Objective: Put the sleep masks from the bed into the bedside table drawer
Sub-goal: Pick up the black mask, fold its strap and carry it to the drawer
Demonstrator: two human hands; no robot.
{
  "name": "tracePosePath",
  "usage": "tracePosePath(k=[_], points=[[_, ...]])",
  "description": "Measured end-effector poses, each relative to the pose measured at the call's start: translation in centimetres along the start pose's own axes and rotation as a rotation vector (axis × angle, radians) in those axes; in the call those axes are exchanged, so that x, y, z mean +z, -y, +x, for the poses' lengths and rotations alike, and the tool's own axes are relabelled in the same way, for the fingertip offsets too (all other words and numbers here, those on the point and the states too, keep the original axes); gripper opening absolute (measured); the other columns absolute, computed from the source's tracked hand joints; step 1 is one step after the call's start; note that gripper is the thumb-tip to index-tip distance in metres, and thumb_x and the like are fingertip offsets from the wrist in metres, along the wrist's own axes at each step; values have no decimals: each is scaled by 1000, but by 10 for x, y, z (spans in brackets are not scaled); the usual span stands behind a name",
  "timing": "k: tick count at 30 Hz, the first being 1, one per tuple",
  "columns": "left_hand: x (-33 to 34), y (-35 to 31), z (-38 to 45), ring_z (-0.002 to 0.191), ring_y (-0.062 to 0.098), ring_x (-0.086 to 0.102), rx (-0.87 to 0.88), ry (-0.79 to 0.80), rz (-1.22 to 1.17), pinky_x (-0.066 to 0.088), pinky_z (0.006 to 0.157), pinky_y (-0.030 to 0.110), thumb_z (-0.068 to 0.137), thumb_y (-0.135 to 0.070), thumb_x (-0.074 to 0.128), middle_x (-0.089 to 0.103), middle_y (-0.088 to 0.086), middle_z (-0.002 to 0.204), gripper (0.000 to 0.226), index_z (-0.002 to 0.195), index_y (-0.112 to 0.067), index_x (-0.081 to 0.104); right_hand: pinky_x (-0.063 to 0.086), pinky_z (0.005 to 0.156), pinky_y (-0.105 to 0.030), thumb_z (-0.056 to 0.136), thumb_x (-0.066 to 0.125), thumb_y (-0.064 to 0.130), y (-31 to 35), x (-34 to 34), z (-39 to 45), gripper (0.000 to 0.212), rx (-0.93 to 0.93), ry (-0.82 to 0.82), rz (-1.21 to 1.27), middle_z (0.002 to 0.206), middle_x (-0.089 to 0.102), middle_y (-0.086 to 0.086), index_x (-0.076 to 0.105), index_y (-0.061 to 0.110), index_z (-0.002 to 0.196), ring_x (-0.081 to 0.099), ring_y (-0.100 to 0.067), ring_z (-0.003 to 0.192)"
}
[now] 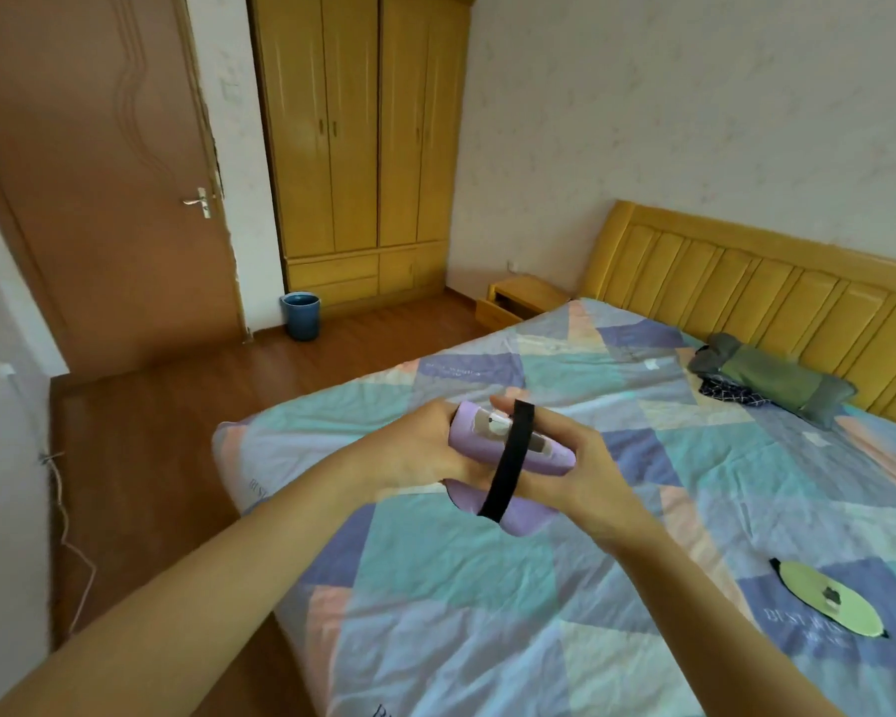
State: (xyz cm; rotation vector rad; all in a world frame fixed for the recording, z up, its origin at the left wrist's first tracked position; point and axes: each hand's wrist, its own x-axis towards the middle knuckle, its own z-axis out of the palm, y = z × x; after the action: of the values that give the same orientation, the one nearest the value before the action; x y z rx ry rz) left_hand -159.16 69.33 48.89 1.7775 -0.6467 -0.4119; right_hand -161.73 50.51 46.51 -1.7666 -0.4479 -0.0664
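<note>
Head view: a purple sleep mask [508,447] is held up over the bed [487,613] by both hands, folded over on itself with its black strap [510,458] looped across the front. The left hand [409,447] is curled round the mask's left end, and the right hand [575,468] is wrapped round the right end with fingers tucked behind the strap. A second mask, the green sleep mask [831,597], is left lying flat on the bed, well off to the right near the frame edge.

Probably the purple one is being bundled up before it gets carried. Best done by keeping the strap pinned against the mask so nothing dangles and snags on the drawer front.

The bedside table [526,297] is seen at the far corner beside the headboard [746,282], with its drawer [497,314] looking pulled out already. The bed corner [239,442] sits between here and there, so it has to be walked around. Plenty of bare wooden floor [203,406] is open on the left, only a blue bin [301,314] stands by the wardrobe [363,147], and a cable [68,509] hangs along the left wall.
</note>
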Motion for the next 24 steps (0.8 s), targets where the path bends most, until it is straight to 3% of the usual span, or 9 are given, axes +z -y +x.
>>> tracePosePath(k=[2,4,7,9,12,17,21,24], points=[[-27,8,-3,74,9,64,-15,-38,-42,53,63,22,80,3,68,68,1,82,26,105,-4,67,49,69,-15,64,77,22,-2,17,23,39,46,-8,79,87,72,8,70,13,101,66,-4,84],[-56,17,-5,91,14,67,-62,-71,-139,55,77,28,86,-6,63,70,3,99,27,113,-12,64,49,64,-20,62,68,37,-7,35,48,41,124,-69,198,83,70,2,71,10,93,64,-8,80],[-99,31,-8,107,20,64,-118,-75,-226,53,90,38,84,-30,59,68,5,114,31,113,-20,63,48,66,-23,69,66,32,-9,65,84,31,156,-143,276,86,70,-3,72,12,91,63,-13,82],[-126,35,-13,102,17,66,-116,-104,-230,55,86,35,77,-34,61,71,-3,105,30,106,-26,62,50,69,-23,71,68,28,-5,90,106,27,125,-150,251,88,72,-3,72,13,94,65,-14,82],[-163,43,-20,89,7,69,-82,-208,-190,57,74,25,77,-21,72,74,-14,88,25,99,-28,62,53,69,-23,67,74,25,0,127,135,39,58,-181,179,101,71,-2,65,19,104,66,-13,88],[-226,59,-41,95,23,68,-65,-442,-244,57,82,42,82,-15,70,71,8,106,31,112,-18,62,57,70,-28,77,76,5,5,179,173,56,-195,-152,123,129,49,8,50,27,122,60,-21,108],[-276,71,-68,98,26,68,-67,-532,-287,56,85,45,82,-17,69,71,10,108,38,119,-14,61,56,75,-24,80,73,12,9,221,205,50,-409,-43,-107,147,33,11,53,25,123,52,-16,122],[-307,78,-87,100,26,67,-63,-593,-294,56,83,41,84,-18,68,71,10,109,35,118,-16,61,57,76,-22,82,71,9,15,252,233,47,-472,34,-134,150,29,14,55,24,124,47,-11,127]])
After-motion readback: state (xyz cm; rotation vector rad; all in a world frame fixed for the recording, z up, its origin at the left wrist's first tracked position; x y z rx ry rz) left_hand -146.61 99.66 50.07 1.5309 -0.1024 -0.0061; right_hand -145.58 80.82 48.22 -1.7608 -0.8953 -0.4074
